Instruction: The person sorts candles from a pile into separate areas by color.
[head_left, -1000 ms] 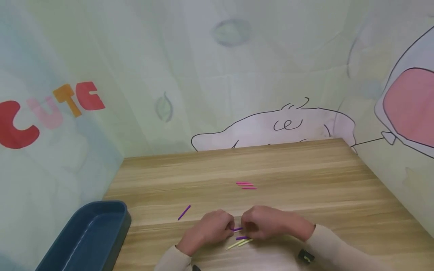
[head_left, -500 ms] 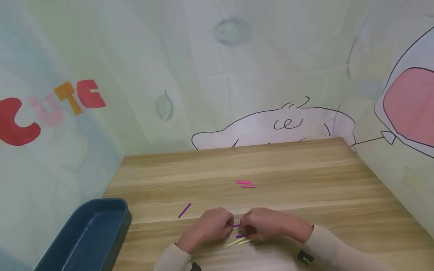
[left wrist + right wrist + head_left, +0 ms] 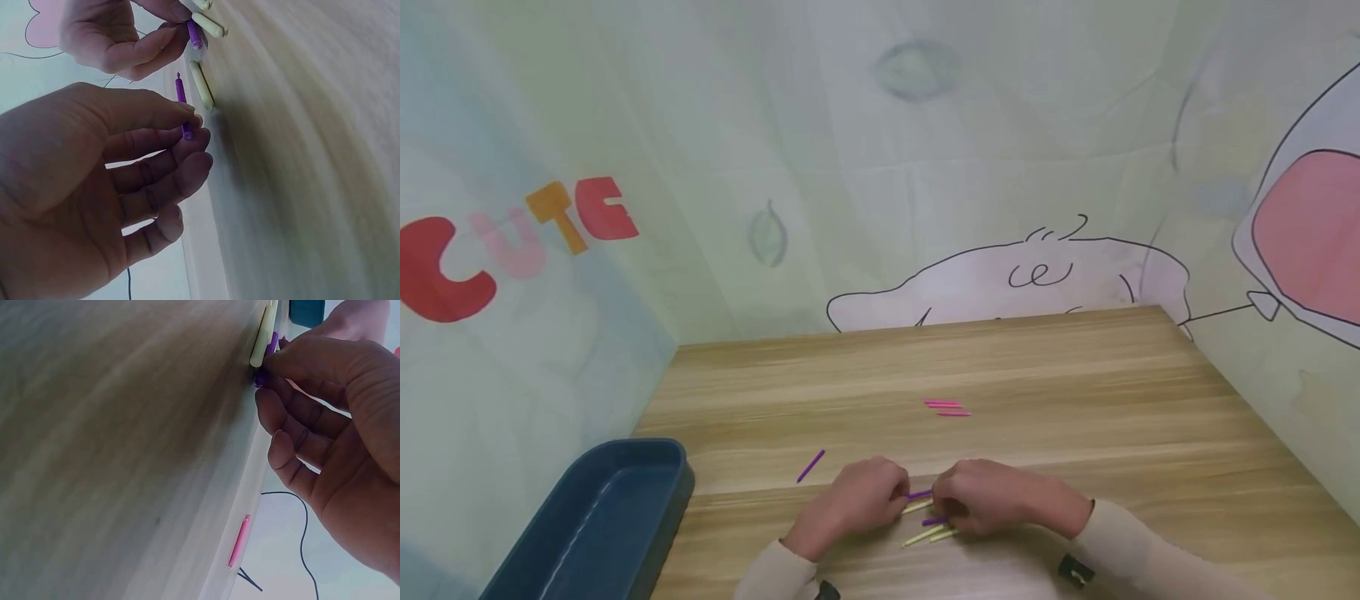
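Note:
In the head view my left hand (image 3: 867, 497) pinches a slim purple stick (image 3: 919, 494) by one end. The left wrist view shows this stick (image 3: 181, 94), with a small knobbed tip, between thumb and forefinger just above the table. My right hand (image 3: 983, 497) is close by, its thumb and forefinger on another purple stick (image 3: 934, 522); that stick (image 3: 261, 378) is partly hidden by the fingers in the right wrist view. A pale yellow stick (image 3: 917, 507) lies between the hands. Two more yellow sticks (image 3: 922, 536) lie nearer the person.
A lone purple stick (image 3: 811, 466) lies slanted left of the hands. Three pink sticks (image 3: 953, 414) lie farther back on the wooden table (image 3: 1060, 375). A deep blue tray (image 3: 681, 475) stands at the left edge. Printed cloth (image 3: 880, 183) hangs behind the table.
My left hand has shifted slightly left and away from the right hand with its purple stick, baring more of the yellow stick between them. The right hand has barely moved.

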{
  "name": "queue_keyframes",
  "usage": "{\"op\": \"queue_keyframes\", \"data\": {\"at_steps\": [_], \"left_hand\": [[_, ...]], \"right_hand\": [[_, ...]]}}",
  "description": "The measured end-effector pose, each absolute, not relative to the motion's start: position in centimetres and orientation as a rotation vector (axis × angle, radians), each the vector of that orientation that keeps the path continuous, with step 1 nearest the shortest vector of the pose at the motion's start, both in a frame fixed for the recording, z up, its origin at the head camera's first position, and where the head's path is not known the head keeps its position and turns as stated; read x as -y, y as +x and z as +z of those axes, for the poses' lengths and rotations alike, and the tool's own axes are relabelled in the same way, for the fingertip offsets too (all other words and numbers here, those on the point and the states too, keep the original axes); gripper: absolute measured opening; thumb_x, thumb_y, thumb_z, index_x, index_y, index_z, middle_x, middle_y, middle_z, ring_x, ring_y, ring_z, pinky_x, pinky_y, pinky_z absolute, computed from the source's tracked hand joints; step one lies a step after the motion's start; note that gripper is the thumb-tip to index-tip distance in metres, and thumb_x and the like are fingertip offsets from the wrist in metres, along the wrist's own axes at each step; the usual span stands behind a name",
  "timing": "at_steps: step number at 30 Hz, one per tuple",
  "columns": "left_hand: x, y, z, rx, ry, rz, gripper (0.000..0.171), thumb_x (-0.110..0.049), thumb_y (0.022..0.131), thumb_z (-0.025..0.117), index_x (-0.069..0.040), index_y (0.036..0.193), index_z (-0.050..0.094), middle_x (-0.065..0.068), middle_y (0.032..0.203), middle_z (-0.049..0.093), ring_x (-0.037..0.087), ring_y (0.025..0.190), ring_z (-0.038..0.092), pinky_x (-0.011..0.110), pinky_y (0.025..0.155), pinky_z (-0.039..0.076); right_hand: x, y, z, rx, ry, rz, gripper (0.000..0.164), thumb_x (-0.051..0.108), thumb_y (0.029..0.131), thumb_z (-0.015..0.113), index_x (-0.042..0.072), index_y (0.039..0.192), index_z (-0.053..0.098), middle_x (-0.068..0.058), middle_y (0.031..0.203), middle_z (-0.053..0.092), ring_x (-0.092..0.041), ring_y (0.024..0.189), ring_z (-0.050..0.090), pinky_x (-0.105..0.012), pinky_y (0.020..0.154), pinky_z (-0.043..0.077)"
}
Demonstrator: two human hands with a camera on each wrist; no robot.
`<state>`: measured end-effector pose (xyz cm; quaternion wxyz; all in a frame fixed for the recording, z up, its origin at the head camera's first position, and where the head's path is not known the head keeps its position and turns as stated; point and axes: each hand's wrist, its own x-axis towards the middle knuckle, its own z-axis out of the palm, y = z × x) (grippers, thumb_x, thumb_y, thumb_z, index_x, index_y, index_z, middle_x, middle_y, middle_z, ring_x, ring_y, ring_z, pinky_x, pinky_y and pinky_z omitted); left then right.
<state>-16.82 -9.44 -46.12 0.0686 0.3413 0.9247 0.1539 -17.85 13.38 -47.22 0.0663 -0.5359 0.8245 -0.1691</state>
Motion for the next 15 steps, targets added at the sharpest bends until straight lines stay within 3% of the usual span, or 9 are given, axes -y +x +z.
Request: {"op": "queue_keyframes", "data": {"at_steps": [6, 15], "left_hand": [[9.8, -16.9, -46.2, -2.801, 1.016, 0.471, 0.007, -0.013, 0.085, 0.07, -0.014, 0.078, 0.071, -0.01, 0.07, 0.058, 0.004, 0.062, 0.049, 0.023, 0.059, 0.046], [11.8, -17.0, -46.6, -2.859, 0.9, 0.508, 0.008, -0.013, 0.085, 0.071, -0.014, 0.078, 0.068, -0.009, 0.072, 0.057, 0.005, 0.064, 0.051, 0.026, 0.061, 0.047]], "right_hand": [[-13.3, -17.7, -46.9, -2.509, -1.601, -0.483, 0.02, 0.007, 0.08, 0.072, 0.02, 0.078, 0.057, 0.018, 0.075, 0.05, 0.006, 0.065, 0.043, -0.008, 0.06, 0.037], [-13.4, -17.7, -46.8, -2.521, -1.54, -0.477, 0.021, 0.005, 0.08, 0.071, 0.021, 0.078, 0.057, 0.018, 0.074, 0.049, 0.005, 0.064, 0.044, -0.008, 0.06, 0.038]]}}
